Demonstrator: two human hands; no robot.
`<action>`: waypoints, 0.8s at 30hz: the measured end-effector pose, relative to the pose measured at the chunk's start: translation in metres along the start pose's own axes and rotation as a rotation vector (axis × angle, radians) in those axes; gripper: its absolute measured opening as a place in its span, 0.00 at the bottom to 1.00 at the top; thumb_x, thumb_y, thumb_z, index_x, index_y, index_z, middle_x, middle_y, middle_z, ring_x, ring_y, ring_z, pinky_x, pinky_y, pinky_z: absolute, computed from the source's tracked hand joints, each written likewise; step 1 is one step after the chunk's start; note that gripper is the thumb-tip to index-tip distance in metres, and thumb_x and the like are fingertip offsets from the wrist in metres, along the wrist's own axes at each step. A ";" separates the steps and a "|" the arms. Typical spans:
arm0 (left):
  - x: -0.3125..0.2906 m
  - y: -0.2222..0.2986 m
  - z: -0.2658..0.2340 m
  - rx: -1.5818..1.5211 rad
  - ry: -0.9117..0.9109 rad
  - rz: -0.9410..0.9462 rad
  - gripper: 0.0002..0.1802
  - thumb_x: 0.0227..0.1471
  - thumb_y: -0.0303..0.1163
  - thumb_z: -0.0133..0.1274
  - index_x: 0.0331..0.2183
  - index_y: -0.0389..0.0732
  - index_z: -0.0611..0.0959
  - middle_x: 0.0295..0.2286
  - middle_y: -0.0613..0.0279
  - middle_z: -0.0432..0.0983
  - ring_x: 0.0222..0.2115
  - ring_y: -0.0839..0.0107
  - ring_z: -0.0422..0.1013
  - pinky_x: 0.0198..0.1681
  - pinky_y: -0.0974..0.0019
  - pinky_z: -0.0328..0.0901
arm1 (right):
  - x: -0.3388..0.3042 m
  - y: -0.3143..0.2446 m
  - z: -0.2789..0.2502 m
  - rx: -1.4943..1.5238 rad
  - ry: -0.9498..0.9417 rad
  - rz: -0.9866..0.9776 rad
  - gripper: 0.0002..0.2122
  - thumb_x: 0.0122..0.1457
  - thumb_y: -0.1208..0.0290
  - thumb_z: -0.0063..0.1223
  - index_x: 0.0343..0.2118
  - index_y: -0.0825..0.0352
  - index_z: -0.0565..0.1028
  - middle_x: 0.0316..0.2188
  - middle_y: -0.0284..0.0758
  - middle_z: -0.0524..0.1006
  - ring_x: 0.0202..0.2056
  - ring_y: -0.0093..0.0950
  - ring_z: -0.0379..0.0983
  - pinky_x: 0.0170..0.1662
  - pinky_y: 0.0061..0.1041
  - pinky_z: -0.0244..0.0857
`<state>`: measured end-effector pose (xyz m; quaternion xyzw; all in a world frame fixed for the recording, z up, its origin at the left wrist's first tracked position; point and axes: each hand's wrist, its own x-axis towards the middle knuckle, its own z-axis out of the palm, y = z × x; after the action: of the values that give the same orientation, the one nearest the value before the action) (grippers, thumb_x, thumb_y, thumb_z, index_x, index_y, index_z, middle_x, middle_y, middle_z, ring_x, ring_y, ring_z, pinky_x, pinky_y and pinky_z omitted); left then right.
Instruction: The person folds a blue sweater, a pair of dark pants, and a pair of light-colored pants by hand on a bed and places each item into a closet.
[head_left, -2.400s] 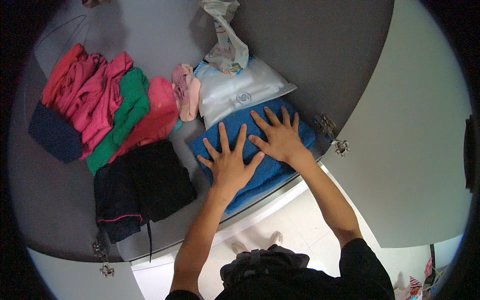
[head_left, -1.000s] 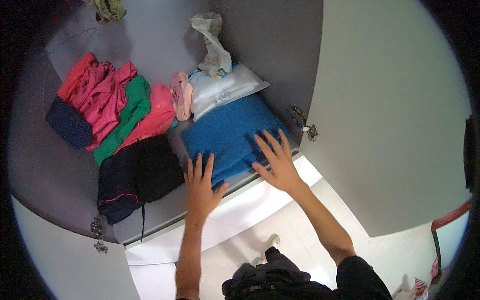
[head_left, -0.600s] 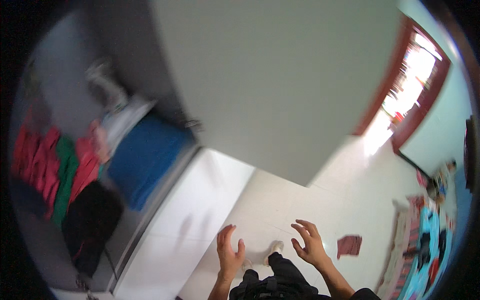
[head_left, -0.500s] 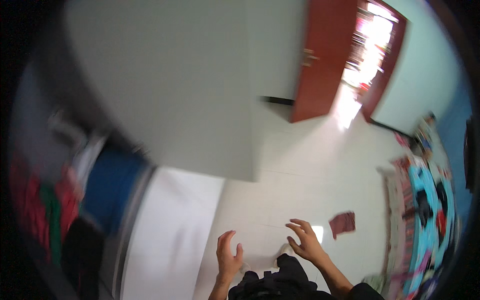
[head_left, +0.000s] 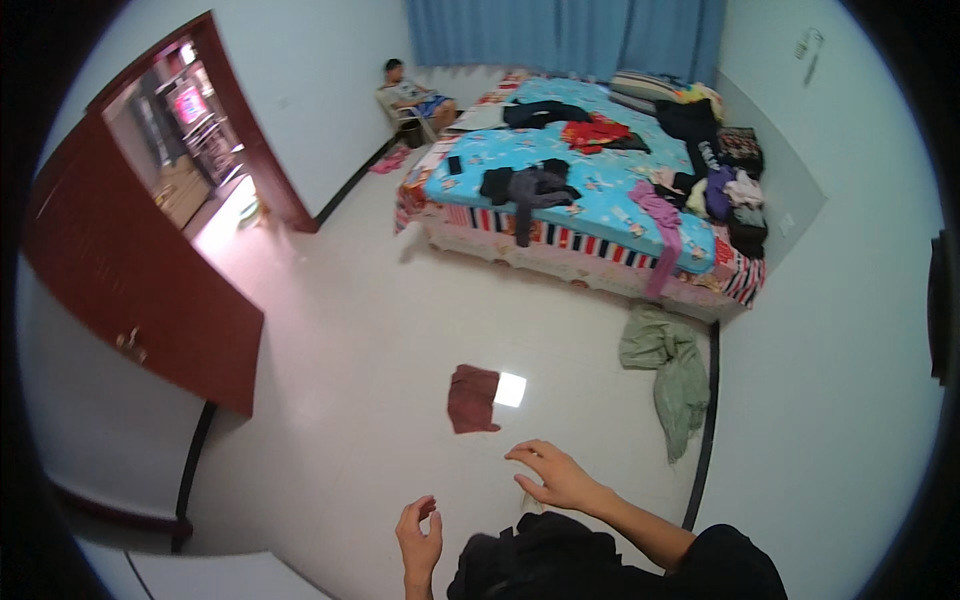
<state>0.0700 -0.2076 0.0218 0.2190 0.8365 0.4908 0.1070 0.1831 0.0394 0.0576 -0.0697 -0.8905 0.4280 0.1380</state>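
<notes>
My left hand (head_left: 419, 532) hangs in the air over the floor, empty, with its fingers loosely bent and the thumb apart. Further right, my right hand (head_left: 552, 476) is also empty, its fingers spread and slightly curved. Just beyond both hands, a dark red cloth (head_left: 472, 399) lies crumpled flat on the pale tiled floor (head_left: 350, 340). Neither hand touches it; the right one is nearer.
A bed (head_left: 600, 215) strewn with clothes stands at the far right. A green cloth bundle (head_left: 668, 372) lies by the right wall. A person (head_left: 408, 97) sits on a chair in the far corner. An open red-brown door (head_left: 140, 280) stands left. A white surface (head_left: 210, 577) edges the lower left.
My view has swung to the right, from the open wardrobe-like furniture toward the bed. Both hands stay empty, and the red cloth now lies ahead of them.
</notes>
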 end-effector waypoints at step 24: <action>0.704 0.157 0.391 -0.026 -0.791 0.365 0.12 0.48 0.27 0.52 0.38 0.36 0.78 0.33 0.51 0.76 0.34 0.60 0.74 0.38 0.65 0.68 | 0.391 0.382 -0.292 0.047 0.597 0.627 0.15 0.51 0.73 0.54 0.44 0.67 0.72 0.38 0.41 0.72 0.37 0.35 0.71 0.42 0.28 0.66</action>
<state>-0.3553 0.4934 -0.0101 0.5328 0.6726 0.3906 0.3333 -0.0975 0.5894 0.0056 -0.4545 -0.7373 0.4303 0.2543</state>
